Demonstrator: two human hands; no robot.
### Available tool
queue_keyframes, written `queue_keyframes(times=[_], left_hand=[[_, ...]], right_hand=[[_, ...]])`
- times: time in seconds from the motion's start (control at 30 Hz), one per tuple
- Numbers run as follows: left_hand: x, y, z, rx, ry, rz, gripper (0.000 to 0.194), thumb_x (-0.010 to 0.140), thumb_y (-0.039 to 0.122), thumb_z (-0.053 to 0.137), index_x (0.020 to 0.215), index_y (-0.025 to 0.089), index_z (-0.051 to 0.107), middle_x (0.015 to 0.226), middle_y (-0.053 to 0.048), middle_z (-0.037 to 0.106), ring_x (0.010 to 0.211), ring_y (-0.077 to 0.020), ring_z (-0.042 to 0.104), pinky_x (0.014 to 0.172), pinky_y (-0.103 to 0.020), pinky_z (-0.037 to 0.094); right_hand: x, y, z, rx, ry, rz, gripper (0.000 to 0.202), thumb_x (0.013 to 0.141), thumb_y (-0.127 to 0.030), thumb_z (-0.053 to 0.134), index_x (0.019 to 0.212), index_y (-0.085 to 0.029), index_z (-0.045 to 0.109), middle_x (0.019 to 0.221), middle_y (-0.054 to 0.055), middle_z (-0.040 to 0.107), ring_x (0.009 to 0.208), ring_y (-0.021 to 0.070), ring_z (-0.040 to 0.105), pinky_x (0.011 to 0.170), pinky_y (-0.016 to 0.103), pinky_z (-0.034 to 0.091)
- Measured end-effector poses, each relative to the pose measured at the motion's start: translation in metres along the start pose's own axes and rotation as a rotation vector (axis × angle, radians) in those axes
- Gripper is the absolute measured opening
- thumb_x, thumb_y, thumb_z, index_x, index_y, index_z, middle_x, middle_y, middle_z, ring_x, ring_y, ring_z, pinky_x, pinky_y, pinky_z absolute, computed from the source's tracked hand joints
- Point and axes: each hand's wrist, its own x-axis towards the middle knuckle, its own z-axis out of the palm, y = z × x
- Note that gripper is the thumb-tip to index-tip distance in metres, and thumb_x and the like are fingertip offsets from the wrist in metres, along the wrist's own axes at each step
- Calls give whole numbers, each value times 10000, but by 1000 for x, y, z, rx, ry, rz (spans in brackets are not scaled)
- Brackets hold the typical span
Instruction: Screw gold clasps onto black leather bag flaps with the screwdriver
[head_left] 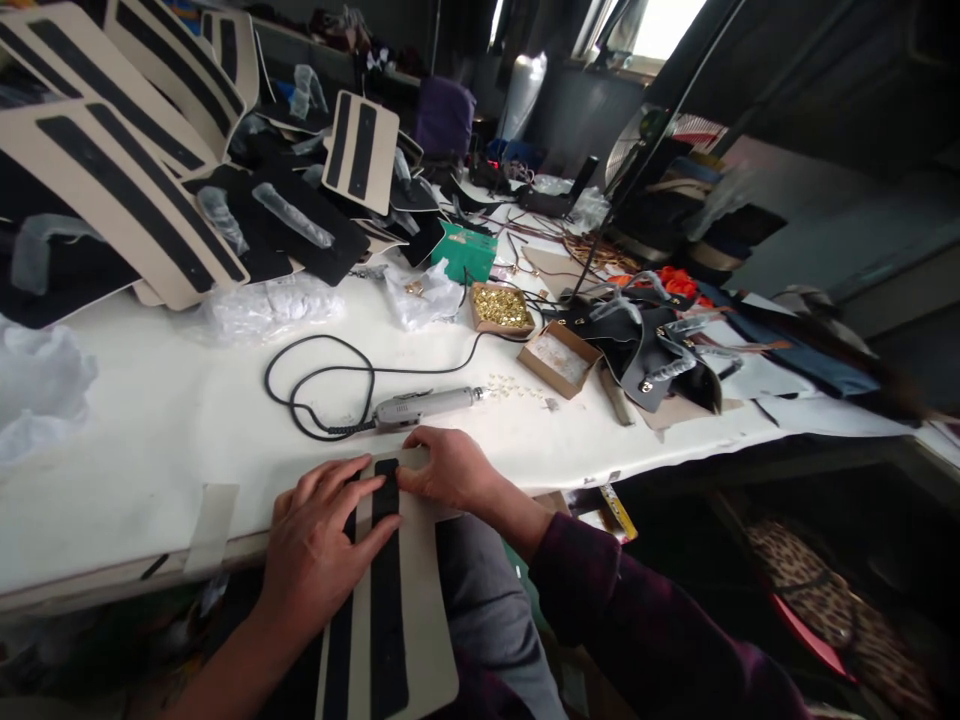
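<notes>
A beige panel with black strips leans from my lap against the table's front edge. My left hand rests on its upper part with fingers spread, the forefinger and thumb touching the black strip. At the panel's top right, my right hand grips the edge, thumb near the strip's upper end; some of its fingertips are hidden. Just beyond the hands lies a grey corded electric screwdriver, its tip pointing right towards several small gold-coloured fasteners.
Similar striped panels and black pieces with plastic-wrapped handles are piled at the back left. A box of gold-coloured hardware and a cardboard box stand mid-table. Black leather pieces lie to the right. The screwdriver's black cord loops across the table.
</notes>
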Motion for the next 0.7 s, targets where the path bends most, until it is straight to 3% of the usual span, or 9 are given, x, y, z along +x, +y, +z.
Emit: queue_keyframes(times=[0.13, 0.27, 0.4, 0.5, 0.7], left_hand=[[-1, -2, 2, -8, 23, 17, 330, 855, 415, 777, 1161, 322, 697, 1367, -42, 707, 1259, -359, 612, 960, -507, 465], [-2, -3, 5, -9, 34, 17, 335, 850, 423, 770, 1163, 329, 694, 1370, -30, 706, 1262, -368, 611, 949, -524, 464], [-3, -3, 5, -10, 43, 14, 331, 853, 420, 764, 1162, 324, 696, 1370, -34, 705, 1254, -377, 613, 949, -536, 463], [-3, -3, 5, -9, 42, 20, 332, 848, 419, 777, 1156, 320, 699, 1367, -37, 707, 1248, -374, 612, 936, -528, 467], [-2, 0, 3, 3, 16, -8, 326, 846, 414, 800, 1147, 316, 722, 1378, -46, 704, 1275, -357, 600, 973, -510, 470]], right_hand=[[-15, 38, -13, 165, 229, -53, 240, 870, -370, 684, 1033, -214, 766, 905, 9, 755, 718, 136, 632, 702, 233, 493], [-28, 109, -51, 13, 542, 134, 292, 916, -425, 613, 990, -192, 772, 925, 40, 758, 710, 157, 640, 717, 260, 519], [-27, 163, -86, -103, 633, 229, 389, 921, -393, 568, 1137, -137, 765, 1006, 96, 753, 762, 188, 649, 788, 306, 521], [-18, 176, -94, -173, 622, 244, 368, 919, -368, 577, 1163, -182, 780, 1043, 80, 759, 859, 200, 668, 848, 309, 505], [-15, 171, -91, -238, 565, 238, 272, 918, -352, 581, 1000, -244, 817, 1062, 59, 752, 934, 212, 677, 858, 317, 493]])
